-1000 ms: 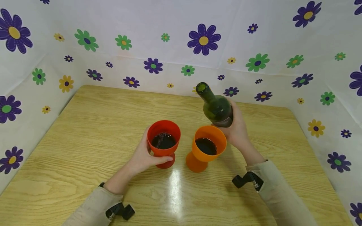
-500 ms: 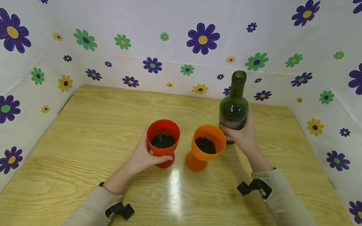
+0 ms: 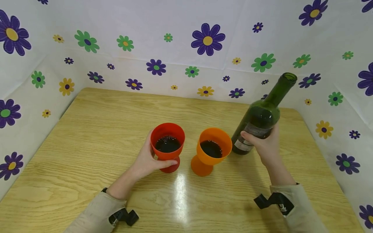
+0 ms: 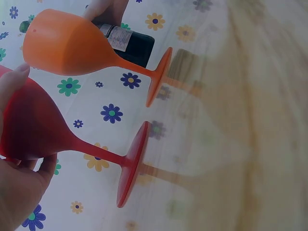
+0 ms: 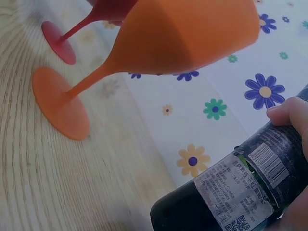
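My left hand (image 3: 147, 160) grips the bowl of a red goblet (image 3: 168, 152), which stands upright with dark liquid inside. Its round foot (image 4: 133, 166) rests on the table in the left wrist view. Just right of it, untouched by either hand, stands an orange goblet (image 3: 214, 145) also holding dark liquid. My right hand (image 3: 266, 145) is wrapped around a green glass wine bottle (image 3: 259, 118). The uncorked neck leans up and to the right, while the base points toward the orange goblet. A white label with a barcode (image 5: 270, 166) faces the right wrist camera.
A light wooden table (image 3: 96, 129) lies under everything. White cloth (image 3: 175, 19) printed with flowers closes off the back and both sides. Black camera mounts (image 3: 123, 217) sit on both wrists.
The bottle first leaned left near the orange goblet, then came upright, and now leans right, farther from the goblets. My left hand and both goblets have stayed in place.
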Demonstrator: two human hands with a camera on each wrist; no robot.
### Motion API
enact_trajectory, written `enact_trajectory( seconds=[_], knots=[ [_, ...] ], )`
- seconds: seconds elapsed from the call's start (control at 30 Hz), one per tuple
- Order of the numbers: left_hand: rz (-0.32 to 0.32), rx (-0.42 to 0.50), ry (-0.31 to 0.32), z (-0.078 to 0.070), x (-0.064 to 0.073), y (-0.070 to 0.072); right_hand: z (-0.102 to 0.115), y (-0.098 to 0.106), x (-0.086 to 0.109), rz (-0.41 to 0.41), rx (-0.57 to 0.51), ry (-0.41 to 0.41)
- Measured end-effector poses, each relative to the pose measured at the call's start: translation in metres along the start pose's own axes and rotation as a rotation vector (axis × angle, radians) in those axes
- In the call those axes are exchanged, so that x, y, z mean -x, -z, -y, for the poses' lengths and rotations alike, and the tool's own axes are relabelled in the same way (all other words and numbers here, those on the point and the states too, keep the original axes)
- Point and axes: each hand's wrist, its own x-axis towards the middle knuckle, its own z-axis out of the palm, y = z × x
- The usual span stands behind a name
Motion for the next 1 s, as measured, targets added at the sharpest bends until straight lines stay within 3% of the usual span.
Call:
enact_trajectory(
  seconds=[0.33,0.6,1.0],
  knots=[
    [-0.006,-0.005,-0.008,0.000,0.000,0.000,-0.002,0.031,0.007,-0.080,-0.057,-0.021],
    [-0.003,-0.003,0.004,0.001,0.000,0.000,-0.004,0.054,0.010,-0.120,0.004,-0.027],
    [0.003,0.004,-0.016,0.002,0.000,0.001,-0.011,0.079,0.012,-0.228,0.065,-0.159]
  ],
)
